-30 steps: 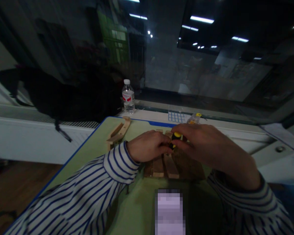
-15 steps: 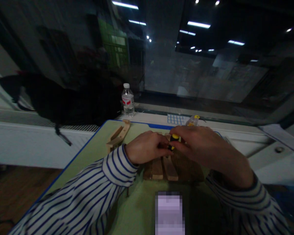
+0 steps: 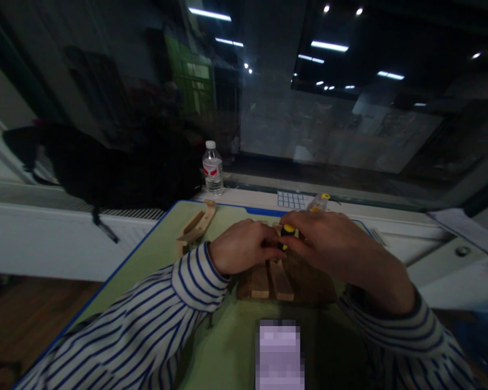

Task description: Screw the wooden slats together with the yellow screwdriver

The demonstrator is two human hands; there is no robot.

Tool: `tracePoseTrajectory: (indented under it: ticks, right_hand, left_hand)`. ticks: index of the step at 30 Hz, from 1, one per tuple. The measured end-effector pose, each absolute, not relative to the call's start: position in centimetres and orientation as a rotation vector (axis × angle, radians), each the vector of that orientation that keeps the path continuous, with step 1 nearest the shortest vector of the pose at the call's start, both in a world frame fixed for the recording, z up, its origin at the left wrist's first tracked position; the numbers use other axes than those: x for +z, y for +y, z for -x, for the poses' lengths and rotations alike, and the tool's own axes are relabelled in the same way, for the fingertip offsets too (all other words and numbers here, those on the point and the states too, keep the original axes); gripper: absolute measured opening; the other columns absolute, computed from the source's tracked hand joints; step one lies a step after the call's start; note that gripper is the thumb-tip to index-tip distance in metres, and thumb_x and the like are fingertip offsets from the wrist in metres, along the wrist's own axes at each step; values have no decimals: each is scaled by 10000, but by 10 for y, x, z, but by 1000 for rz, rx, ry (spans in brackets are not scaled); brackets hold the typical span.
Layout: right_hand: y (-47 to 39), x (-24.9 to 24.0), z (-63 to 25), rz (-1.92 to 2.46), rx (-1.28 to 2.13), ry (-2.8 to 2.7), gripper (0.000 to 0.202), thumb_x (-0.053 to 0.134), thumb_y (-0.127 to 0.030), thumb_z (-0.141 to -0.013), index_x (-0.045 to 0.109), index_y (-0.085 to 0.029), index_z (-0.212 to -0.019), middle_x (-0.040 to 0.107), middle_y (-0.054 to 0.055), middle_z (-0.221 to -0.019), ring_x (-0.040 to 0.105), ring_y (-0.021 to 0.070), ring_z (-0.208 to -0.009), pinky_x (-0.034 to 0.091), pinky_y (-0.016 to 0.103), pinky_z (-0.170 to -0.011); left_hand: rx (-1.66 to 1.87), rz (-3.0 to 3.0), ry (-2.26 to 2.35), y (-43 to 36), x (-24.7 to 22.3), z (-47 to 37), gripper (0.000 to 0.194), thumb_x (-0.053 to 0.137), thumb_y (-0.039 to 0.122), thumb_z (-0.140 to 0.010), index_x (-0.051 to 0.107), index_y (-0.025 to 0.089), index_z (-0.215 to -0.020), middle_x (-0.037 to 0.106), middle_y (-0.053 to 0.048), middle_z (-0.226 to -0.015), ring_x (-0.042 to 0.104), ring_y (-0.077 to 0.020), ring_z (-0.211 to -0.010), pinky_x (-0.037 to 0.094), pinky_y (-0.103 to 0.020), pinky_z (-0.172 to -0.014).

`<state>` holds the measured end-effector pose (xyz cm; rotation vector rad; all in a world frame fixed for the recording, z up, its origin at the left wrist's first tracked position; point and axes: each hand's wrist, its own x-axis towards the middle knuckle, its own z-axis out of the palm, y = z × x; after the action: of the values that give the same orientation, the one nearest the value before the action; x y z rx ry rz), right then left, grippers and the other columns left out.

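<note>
A short black-and-yellow screwdriver (image 3: 288,231) stands roughly upright over the wooden pieces, its tip hidden behind fingers. My right hand (image 3: 329,235) is closed around the top of its handle, thumb and fingers on either side. From the left, my left hand (image 3: 246,246) pinches at the lower end of the same tool. Beneath both hands, two narrow wooden strips (image 3: 282,284) lie side by side on a dark brown board (image 3: 309,279). The far ends of the strips are partly covered by my hands.
An assembled wooden frame piece (image 3: 199,225) lies at the left of the green table (image 3: 223,336). A phone-like pixelated rectangle (image 3: 280,355) is at the near edge. On the sill stand a water bottle (image 3: 213,169) and a small plastic bag (image 3: 319,202); a black bag (image 3: 117,168) sits left.
The view has shifted slightly. Both hands stay at the screwdriver, with only a tiny shift in the right hand's position; the wooden strips have not visibly moved on the board.
</note>
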<state>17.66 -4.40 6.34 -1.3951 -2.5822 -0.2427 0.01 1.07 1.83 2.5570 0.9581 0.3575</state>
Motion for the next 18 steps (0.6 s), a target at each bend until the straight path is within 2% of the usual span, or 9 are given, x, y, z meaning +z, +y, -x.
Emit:
tracePoseTrajectory:
  ticks: [9, 14, 18]
  right_hand:
    - [-46, 62, -175, 1404, -313, -2582, 252, 422, -399, -927, 561, -191, -907, 640, 37, -777, 572, 171, -668, 243, 295, -543]
    - [-47, 61, -175, 1427, -320, -2578, 262, 414, -416, -928, 561, -198, -927, 641, 35, -768, 589, 200, -683, 285, 303, -548]
    - [-50, 64, -179, 1366, -222, -2580, 250, 452, -371, -916, 557, -193, -1057, 661, 61, -968, 611, 221, -843, 389, 320, -643]
  left_hand:
    - [343, -2577, 918, 11, 20, 1, 193, 589, 327, -825, 711, 213, -921, 706, -26, -830, 624, -150, -740, 424, -218, -662]
    - [341, -2590, 884, 11, 20, 1, 180, 576, 316, -839, 711, 222, -911, 704, -20, -811, 621, -149, -716, 412, -220, -634]
    - [339, -2603, 878, 12, 18, 2, 198, 559, 331, -851, 707, 210, -902, 699, -31, -805, 621, -156, -728, 411, -227, -635]
